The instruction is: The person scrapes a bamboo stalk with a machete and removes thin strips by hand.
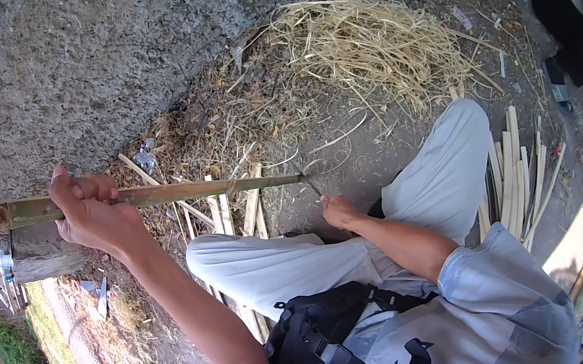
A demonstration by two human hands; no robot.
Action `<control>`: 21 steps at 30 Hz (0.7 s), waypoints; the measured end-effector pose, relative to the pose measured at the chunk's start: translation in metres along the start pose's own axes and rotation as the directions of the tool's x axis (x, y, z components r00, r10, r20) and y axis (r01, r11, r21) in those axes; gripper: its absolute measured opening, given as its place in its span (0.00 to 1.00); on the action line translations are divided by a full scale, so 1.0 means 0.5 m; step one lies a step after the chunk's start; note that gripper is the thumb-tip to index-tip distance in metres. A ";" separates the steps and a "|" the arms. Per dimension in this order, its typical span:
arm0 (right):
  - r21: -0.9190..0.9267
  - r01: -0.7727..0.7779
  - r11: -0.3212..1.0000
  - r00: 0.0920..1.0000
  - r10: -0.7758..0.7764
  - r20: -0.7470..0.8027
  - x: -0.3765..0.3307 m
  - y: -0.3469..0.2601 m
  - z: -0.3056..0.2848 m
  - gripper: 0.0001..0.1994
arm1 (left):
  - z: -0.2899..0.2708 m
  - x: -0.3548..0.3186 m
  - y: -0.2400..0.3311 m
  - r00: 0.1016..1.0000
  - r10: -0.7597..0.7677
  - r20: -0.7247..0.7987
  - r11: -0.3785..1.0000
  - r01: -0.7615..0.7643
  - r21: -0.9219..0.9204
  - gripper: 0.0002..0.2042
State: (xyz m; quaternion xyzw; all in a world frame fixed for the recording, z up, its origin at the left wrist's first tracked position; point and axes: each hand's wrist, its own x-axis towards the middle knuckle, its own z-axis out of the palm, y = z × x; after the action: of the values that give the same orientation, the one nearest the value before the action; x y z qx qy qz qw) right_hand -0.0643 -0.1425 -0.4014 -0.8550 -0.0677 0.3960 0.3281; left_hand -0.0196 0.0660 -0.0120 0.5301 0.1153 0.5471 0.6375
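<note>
Your left hand [88,208] is wrapped shut around a long bamboo strip [155,194], which lies level across the view above your knees. Its far end meets a thin dark blade [313,187] near your right hand [339,210]. That hand is curled closed; the blade's handle is hidden inside it, so the grip itself cannot be made out. Cut bamboo slats [513,176] lie on the ground [95,68] beside your right leg, partly covered by it. A heap of pale shavings [368,38] sits further out. A black bag [316,328] hangs at your chest.
</note>
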 end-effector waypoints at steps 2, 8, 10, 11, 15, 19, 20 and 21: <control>0.011 0.067 0.998 0.940 -0.059 -0.337 -0.011 -0.008 0.020 0.31 | 0.005 -0.004 0.004 1.000 -0.001 -0.001 1.000 0.001 0.011 0.18; 0.072 0.101 0.992 0.952 -0.075 -0.297 0.025 0.067 0.038 0.30 | 0.024 -0.010 0.003 0.999 -0.005 0.045 1.000 0.006 -0.029 0.17; 0.044 0.087 0.995 0.974 -0.076 -0.213 0.009 0.040 0.013 0.30 | 0.020 -0.015 0.000 1.000 0.016 0.022 1.000 -0.017 0.013 0.16; 0.016 0.071 0.997 0.989 -0.068 -0.130 0.001 0.026 0.001 0.29 | 0.018 -0.015 0.004 1.000 0.018 0.015 1.000 -0.018 0.019 0.16; 0.001 0.063 0.998 0.990 -0.063 -0.129 -0.021 0.030 0.006 0.24 | 0.011 -0.026 0.017 0.999 -0.014 0.030 1.000 0.014 -0.002 0.16; -0.108 0.118 0.987 0.974 -0.136 -0.179 0.019 0.068 0.015 0.28 | 0.024 -0.026 0.001 0.999 0.002 0.034 1.000 -0.003 0.024 0.15; -0.172 0.166 0.971 0.965 -0.196 -0.176 0.034 0.084 0.020 0.28 | 0.035 -0.027 0.003 0.999 -0.002 0.040 1.000 0.001 0.016 0.15; -0.175 0.175 0.969 0.965 -0.204 -0.163 0.023 0.062 0.012 0.28 | 0.030 -0.024 0.006 1.000 -0.009 0.023 1.000 0.009 0.024 0.15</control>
State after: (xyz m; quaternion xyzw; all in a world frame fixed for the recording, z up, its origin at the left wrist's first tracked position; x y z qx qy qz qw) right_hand -0.0655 -0.1591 -0.4306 -0.9002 -0.1508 0.2773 0.2999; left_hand -0.0147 0.0474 -0.0088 0.5434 0.1166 0.5365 0.6350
